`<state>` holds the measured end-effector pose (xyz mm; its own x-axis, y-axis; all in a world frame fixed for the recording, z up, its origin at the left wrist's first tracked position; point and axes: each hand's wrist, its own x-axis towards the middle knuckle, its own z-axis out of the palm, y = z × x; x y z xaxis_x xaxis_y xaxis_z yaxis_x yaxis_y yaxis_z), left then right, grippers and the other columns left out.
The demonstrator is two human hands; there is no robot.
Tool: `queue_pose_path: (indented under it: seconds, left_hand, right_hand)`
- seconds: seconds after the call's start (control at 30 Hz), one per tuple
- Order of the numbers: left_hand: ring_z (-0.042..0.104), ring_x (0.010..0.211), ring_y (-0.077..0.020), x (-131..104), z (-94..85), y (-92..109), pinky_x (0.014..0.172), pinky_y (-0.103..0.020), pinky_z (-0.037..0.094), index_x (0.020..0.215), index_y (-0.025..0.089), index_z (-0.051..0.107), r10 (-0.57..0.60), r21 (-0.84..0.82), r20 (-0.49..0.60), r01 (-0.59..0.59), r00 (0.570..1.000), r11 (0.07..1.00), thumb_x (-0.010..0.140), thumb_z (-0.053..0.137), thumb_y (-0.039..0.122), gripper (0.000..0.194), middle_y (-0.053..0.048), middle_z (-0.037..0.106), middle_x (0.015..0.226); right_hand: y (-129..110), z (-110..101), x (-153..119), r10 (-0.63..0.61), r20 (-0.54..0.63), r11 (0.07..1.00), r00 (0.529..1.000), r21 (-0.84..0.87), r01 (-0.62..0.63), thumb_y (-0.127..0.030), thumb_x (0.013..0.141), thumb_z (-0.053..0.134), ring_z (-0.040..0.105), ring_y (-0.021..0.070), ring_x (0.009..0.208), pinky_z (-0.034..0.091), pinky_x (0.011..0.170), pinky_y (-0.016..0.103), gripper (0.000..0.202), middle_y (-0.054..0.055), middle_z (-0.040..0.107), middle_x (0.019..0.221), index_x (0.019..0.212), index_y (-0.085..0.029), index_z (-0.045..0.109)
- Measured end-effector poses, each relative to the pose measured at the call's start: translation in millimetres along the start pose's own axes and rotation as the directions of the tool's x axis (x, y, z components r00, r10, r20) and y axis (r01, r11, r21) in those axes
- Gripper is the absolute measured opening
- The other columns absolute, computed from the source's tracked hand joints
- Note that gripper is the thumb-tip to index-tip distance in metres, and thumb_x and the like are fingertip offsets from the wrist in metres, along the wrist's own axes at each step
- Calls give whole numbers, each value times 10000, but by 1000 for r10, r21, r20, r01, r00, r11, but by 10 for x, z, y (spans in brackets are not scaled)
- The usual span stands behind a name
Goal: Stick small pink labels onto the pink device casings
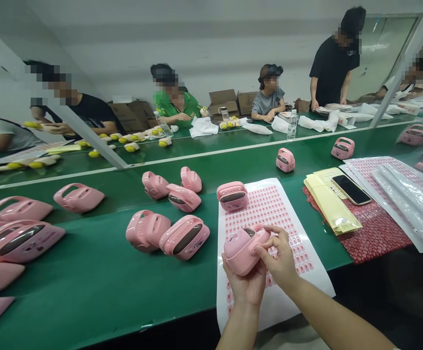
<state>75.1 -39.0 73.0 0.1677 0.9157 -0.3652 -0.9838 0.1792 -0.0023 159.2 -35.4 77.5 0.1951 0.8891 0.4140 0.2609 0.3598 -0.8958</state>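
Note:
A pink handled device with a dark window is tilted above the sticker sheet. My left hand cups it from below, fingers wrapped round its underside. My right hand is at its right side, with thumb and fingers closed on the handle end; whether a small sticker is between them cannot be made out. Just beyond, another pink device stands on the sheet's far left part. Rows of small pink and red stickers cover the sheet, with some gaps near my right hand.
Several pink devices stand left on the green table. At right lie yellow papers, a phone, red bubble wrap and plastic-covered sheets. Behind a white rail, people work near bottles and yellow-white items.

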Motion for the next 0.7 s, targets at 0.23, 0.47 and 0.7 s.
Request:
queue_pose_path:
  seconds: [0.23, 0.47, 0.7]
  left_hand:
    - [598, 983, -222, -24, -76, 41, 857, -302, 478, 1223, 198, 474, -4, 133, 118, -12, 993, 991, 757, 497, 462, 536, -100, 637, 1045]
    - [601, 995, -211, -70, -60, 39, 878, -278, 454, 1180, 201, 507, -25, 127, 79, 15, 997, 992, 767, 480, 460, 489, -82, 671, 987]
    - [579, 1043, -232, -97, -158, 207, 881, -340, 463, 1239, 205, 419, 52, 159, 82, -65, 995, 985, 779, 479, 423, 513, -105, 619, 1134]
  right_hand:
    - [94, -29, 13, -323, 29, 917, 946, -239, 320, -345, 713, 636, 479, 278, 1049, 400, 872, 479, 283, 104, 498, 1096, 943, -232, 518]
    - [61, 22, 22, -134, 64, 981, 989, -133, 141, -361, 780, 527, 425, 270, 1121, 376, 939, 482, 467, 122, 434, 1162, 1188, -212, 355]
    - [270, -12, -42, 4, 159, 999, 987, -52, 4, -275, 843, 415, 507, 213, 986, 460, 839, 402, 364, 104, 448, 1140, 1195, -225, 337]
